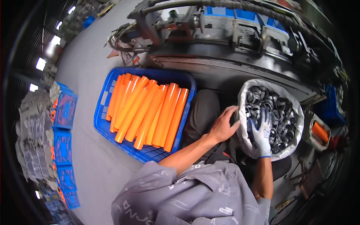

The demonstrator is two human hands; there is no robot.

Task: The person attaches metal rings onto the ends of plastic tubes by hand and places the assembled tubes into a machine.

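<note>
My left hand [224,125] is bare, at the near left side of a whitish woven sack [245,84]. Its thumb and fingers are apart, the fingertips close to the sack's rim; whether they touch it I cannot tell. The sack is full of black and grey rings [279,116]. Inside it, my right hand [263,131], in a white glove with dark fingers, lies over the rings with its fingers stretched out. No ring shows in its grip, though the fingertips are partly lost among them. Left of my leg, a blue crate [98,120] holds several shiny orange tubes [150,110].
A long dark metal machine [225,56] runs across the far side, with blue crates behind it. At right stands a smaller sack [313,144] with orange pieces. Stacked blue crates [64,146] line the left, beside grey floor [90,165] and grey bundles.
</note>
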